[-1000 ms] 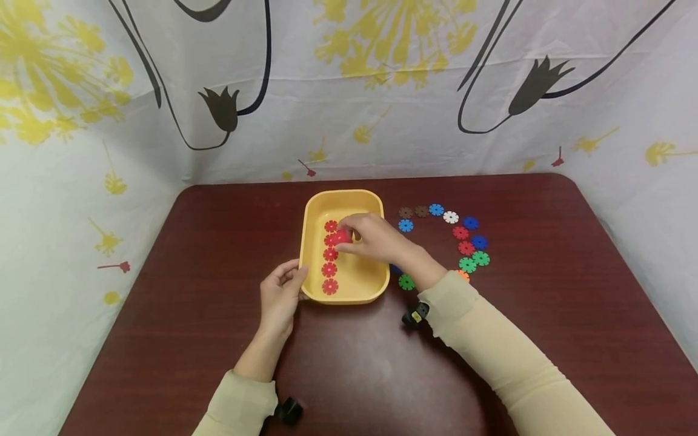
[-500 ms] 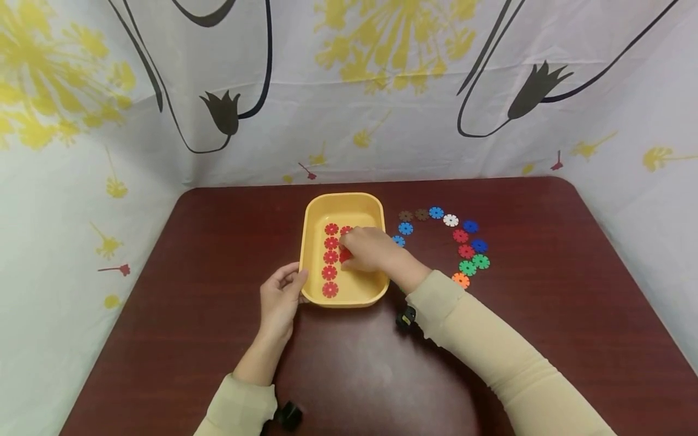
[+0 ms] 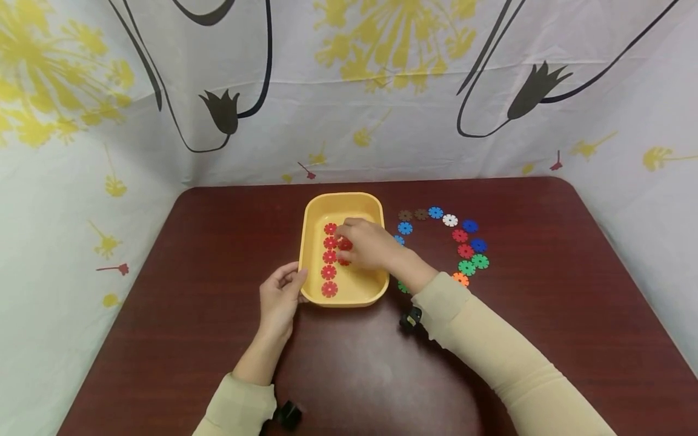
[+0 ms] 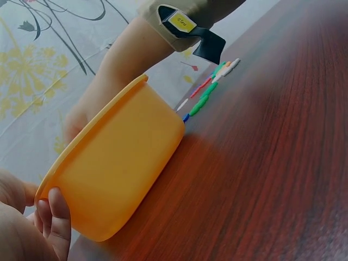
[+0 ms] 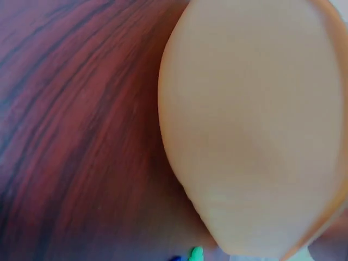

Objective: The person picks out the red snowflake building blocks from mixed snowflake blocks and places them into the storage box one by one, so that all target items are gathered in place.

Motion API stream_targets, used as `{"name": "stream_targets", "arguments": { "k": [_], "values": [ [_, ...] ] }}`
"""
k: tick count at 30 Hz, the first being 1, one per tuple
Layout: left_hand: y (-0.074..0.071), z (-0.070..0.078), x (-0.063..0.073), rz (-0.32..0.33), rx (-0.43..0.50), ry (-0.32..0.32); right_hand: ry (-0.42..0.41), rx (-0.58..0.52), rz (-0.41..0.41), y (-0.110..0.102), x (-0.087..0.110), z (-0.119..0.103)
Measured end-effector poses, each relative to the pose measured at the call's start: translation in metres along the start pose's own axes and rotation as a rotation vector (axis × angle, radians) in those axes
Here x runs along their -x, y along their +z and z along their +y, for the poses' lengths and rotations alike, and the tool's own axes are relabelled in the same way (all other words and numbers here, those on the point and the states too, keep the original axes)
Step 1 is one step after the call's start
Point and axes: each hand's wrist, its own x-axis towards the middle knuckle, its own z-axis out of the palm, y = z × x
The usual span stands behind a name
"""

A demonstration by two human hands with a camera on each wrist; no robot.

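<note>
A yellow plastic tray [image 3: 369, 290] sits on the table with a column of red notched flower-shaped discs [image 3: 329, 272] inside. My left hand [image 3: 280, 300] grips its near left corner; in the left wrist view the fingers [image 4: 58, 217] lie against the outer wall below the rim. My right hand [image 3: 368, 244] reaches over the right wall into the tray, fingers bent. A red disc [image 3: 345, 244] of a second column shows between its thumb and fingertips; whether they pinch it is not clear. The right wrist view has only the tray's outer wall [image 5: 250, 125] close up.
Right of the tray, several flower discs in blue, brown, white, red, green and orange form a curved outline, such as a white disc [image 3: 449, 220]. My right forearm covers part of it. A printed cloth [image 3: 349, 121] hangs behind the dark wooden table [image 3: 234, 230].
My right hand brings red down beside the first column, then lifts slightly and its thumb and fingers part more. More red shows in the second column. My left hand keeps its grip.
</note>
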Motion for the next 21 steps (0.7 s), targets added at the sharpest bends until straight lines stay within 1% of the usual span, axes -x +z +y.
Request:
{"name": "stream_targets", "arguments": {
  "k": [7,10,16,21],
  "values": [
    [0.000,0.001,0.000,0.002,-0.005,-0.007,-0.073,-0.143,0.248,-0.004,0.012,0.012],
    [0.000,0.001,0.001,0.003,-0.004,-0.010,-0.088,-0.193,0.333,-0.005,0.017,0.019],
    [0.000,0.000,0.000,0.000,-0.002,-0.005,-0.065,-0.253,0.454,-0.007,0.028,0.031],
    [0.000,-0.001,-0.001,-0.002,-0.001,-0.003,-0.066,-0.262,0.513,-0.009,0.034,0.038]
  ]
}}
